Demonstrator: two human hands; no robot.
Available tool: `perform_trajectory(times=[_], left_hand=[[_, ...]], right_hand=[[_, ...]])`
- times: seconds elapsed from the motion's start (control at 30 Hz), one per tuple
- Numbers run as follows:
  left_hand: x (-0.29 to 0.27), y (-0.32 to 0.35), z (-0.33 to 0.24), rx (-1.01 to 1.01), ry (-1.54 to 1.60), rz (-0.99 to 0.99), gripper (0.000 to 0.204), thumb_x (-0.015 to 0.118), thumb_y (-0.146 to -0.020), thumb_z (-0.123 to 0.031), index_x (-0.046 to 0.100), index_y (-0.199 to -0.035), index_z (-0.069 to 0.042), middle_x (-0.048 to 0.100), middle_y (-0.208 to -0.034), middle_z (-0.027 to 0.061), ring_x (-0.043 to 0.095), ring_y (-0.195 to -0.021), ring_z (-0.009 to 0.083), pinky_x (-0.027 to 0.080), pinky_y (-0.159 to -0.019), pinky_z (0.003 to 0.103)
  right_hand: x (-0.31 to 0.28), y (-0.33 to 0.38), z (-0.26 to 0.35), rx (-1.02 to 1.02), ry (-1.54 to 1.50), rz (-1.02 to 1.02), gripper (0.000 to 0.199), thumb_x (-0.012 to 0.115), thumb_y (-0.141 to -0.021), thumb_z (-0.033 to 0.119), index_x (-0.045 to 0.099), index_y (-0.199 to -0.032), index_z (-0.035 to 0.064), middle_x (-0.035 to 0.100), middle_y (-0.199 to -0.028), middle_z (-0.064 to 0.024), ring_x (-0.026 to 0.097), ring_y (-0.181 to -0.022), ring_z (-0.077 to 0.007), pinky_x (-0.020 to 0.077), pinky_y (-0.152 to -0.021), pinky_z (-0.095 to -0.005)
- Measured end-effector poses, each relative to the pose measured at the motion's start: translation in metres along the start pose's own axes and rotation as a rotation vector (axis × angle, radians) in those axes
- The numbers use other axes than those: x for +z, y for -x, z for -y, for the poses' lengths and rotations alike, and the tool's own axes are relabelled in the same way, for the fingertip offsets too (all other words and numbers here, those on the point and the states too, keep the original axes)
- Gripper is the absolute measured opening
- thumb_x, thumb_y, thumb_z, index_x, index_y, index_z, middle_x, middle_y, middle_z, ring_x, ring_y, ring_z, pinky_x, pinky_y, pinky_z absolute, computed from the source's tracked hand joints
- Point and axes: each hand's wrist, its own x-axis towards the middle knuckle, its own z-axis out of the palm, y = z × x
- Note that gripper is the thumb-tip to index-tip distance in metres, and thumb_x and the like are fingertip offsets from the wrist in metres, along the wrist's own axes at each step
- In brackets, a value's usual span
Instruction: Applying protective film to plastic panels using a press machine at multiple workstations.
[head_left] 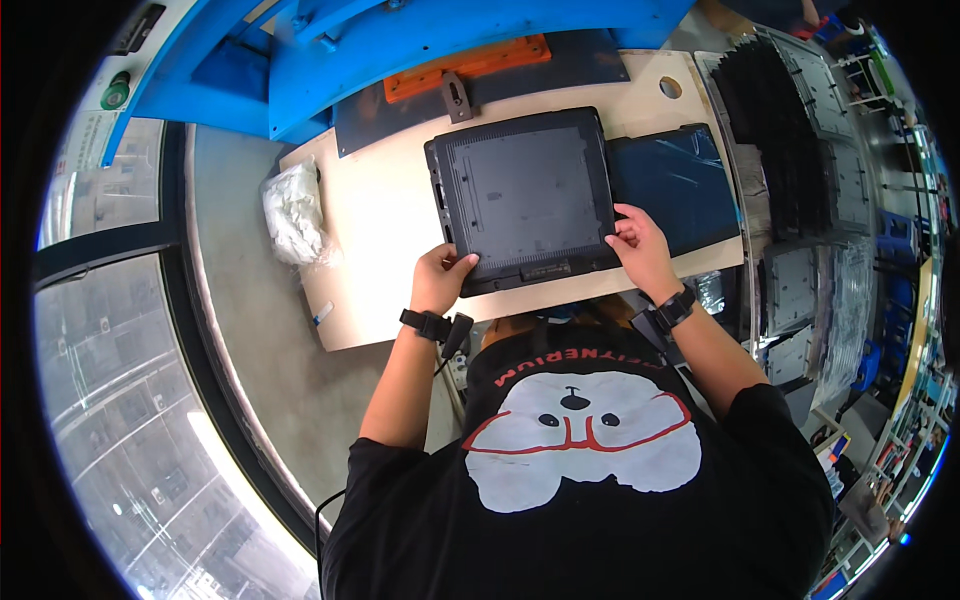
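Observation:
A black rectangular plastic housing, flat with vent slots along its edges, lies slightly tilted above the pale wooden board. My left hand grips its near left corner, thumb on top and fingers curled under the edge. On its right edge, near the lower corner, my right hand pinches the rim between thumb and fingers. A dark glossy panel with some film on it lies on the board to the right, partly covered by the housing. Whether the housing rests on the board or is held just over it, I cannot tell.
Behind the board stands a blue machine frame with an orange bar and a metal clamp. Crumpled clear plastic wrap sits at the left edge. Stacked black housings fill the right side. A green button is far left.

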Motion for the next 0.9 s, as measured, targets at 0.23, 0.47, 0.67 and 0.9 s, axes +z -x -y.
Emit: perform_trajectory(times=[0.23,0.47,0.67,0.9], left_hand=[[0.004,0.01,-0.008,-0.05,0.084,0.004,0.017,0.074,-0.086,-0.012,0.066,-0.086,0.002,0.063,-0.069,0.0022,0.052,-0.06,0.0076,0.043,-0.053,0.025],[0.003,0.001,0.005,0.068,0.147,-0.004,0.024,0.075,-0.086,-0.016,0.06,-0.074,-0.001,0.047,-0.062,-0.0042,0.04,-0.059,0.0064,0.036,-0.052,0.025],[-0.043,-0.065,-0.032,0.173,-0.042,-0.001,0.028,0.073,-0.089,-0.027,0.065,-0.077,-0.003,0.054,-0.068,-0.003,0.045,-0.065,0.0073,0.038,-0.059,0.024],[-0.083,-0.216,-0.074,0.321,-0.14,-0.229,0.037,0.077,-0.086,-0.034,0.068,-0.086,0.002,0.06,-0.073,0.0022,0.05,-0.068,0.0116,0.043,-0.065,0.028]], right_hand=[[-0.001,0.006,0.0,-0.016,-0.036,0.007,0.047,0.067,-0.084,-0.008,0.054,-0.128,0.0037,0.063,-0.092,-0.0035,0.059,-0.079,-0.0086,0.0494,-0.073,-0.0221],[-0.001,0.001,0.006,-0.102,-0.015,-0.029,0.045,0.069,-0.084,-0.005,0.057,-0.126,0.0045,0.065,-0.096,-0.0057,0.06,-0.076,-0.0106,0.0508,-0.069,-0.0235],[0.007,-0.066,0.049,-0.519,0.425,0.008,0.046,0.075,-0.081,0.013,0.061,-0.124,0.0045,0.06,-0.121,-0.0196,0.059,-0.109,-0.0359,0.049,-0.093,-0.0381],[0.045,-0.224,0.069,-0.743,0.659,-0.114,0.038,0.071,-0.086,0.021,0.064,-0.12,0.0055,0.063,-0.117,-0.0217,0.059,-0.109,-0.0399,0.0491,-0.093,-0.0425]])
